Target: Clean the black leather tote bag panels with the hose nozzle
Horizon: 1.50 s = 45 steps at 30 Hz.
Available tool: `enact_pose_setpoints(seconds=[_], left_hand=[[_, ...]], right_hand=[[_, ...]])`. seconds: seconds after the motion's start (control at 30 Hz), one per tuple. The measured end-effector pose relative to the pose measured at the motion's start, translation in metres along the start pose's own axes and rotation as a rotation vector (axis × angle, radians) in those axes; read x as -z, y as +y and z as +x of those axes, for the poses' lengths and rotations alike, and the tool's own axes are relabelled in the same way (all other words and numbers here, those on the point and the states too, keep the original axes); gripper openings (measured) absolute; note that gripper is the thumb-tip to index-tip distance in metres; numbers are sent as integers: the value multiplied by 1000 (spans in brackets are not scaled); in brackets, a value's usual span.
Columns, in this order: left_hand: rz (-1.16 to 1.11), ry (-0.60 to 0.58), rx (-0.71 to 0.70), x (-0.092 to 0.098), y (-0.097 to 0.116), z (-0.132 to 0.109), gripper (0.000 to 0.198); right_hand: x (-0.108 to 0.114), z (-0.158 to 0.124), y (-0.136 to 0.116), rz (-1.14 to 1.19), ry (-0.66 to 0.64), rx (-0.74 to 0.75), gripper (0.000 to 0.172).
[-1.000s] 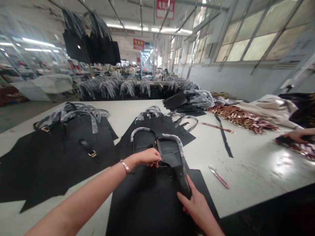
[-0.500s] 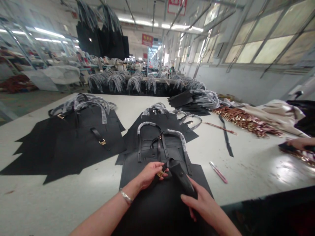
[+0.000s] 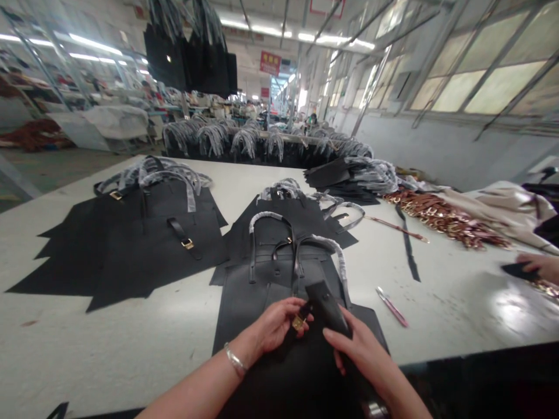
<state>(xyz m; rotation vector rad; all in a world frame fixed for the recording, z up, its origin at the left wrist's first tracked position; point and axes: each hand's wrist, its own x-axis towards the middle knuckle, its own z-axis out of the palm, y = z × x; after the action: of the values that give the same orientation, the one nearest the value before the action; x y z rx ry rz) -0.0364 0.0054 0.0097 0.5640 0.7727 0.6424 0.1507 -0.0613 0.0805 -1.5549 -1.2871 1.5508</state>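
Note:
My left hand (image 3: 277,326) pinches a short black strap with a gold buckle (image 3: 299,323), the fingers closed around it. Closed on a wider black leather strap (image 3: 328,307), my right hand (image 3: 360,343) is just to the right, and the strap's blunt free end points up and left. Both hands are above a black leather tote bag (image 3: 242,299) lying on the table in front of me. Its two handles (image 3: 271,216) are partly wrapped in clear plastic. My palms and fingers hide part of both straps.
On the white table (image 3: 183,337) lie stacked black bag panels (image 3: 131,244) at left, more bags (image 3: 279,212) behind, a pink-handled cutter (image 3: 393,307) and a loose black strip (image 3: 409,247). Brown buckled straps (image 3: 445,218) are heaped at right. Another person's hand (image 3: 539,266) holds a dark piece.
The strap end in my right hand now stands free and straighter, where it was curled over near the buckle. My left hand has turned the buckle slightly. The view has shifted a little.

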Motion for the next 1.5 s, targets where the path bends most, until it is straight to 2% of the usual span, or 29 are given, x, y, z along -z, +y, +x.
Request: enact_pose_setpoints(seconds=[0.1,0.2,0.37,0.57,0.67,0.83,0.9,1.0,1.07,1.17,1.3,1.4,1.5], left_hand=[[-21,13,-3,-7,-3,-3,28],[-1,70,-85,-12,-11,-3,30],[187,102,-236,-13,-26,0,31],[340,73,-309,-18,-25,-4,15],[313,77,-316,-20,-21,-6,20],[322,74,-315,-18,-23,-4,17],[325,99,-290,-16,-25,-1,17],[311,150,-255,-13,-26,3,23],[308,171,-252,-11,-24,4,29],[314,241,-274,-4,-17,5,40],[301,377,-364,12,-6,6,49],[279,448,-431,26,0,6,52],[288,508,-496,40,4,1,54]], right_hand=[[11,-8,-4,-27,48,-52,80],[17,-24,-2,0,21,-112,83],[14,-46,6,75,-72,-175,78],[11,-37,6,149,-117,-174,64],[11,-32,4,149,-98,-154,60],[10,-28,8,111,-160,-160,59],[11,-22,7,98,-94,-124,64],[20,-16,3,51,120,-82,70],[31,-20,1,32,211,-86,71],[49,-39,7,37,250,-99,72],[64,-72,27,91,338,-160,80],[66,-91,42,119,359,-196,88],[61,-103,53,148,375,-197,87]])
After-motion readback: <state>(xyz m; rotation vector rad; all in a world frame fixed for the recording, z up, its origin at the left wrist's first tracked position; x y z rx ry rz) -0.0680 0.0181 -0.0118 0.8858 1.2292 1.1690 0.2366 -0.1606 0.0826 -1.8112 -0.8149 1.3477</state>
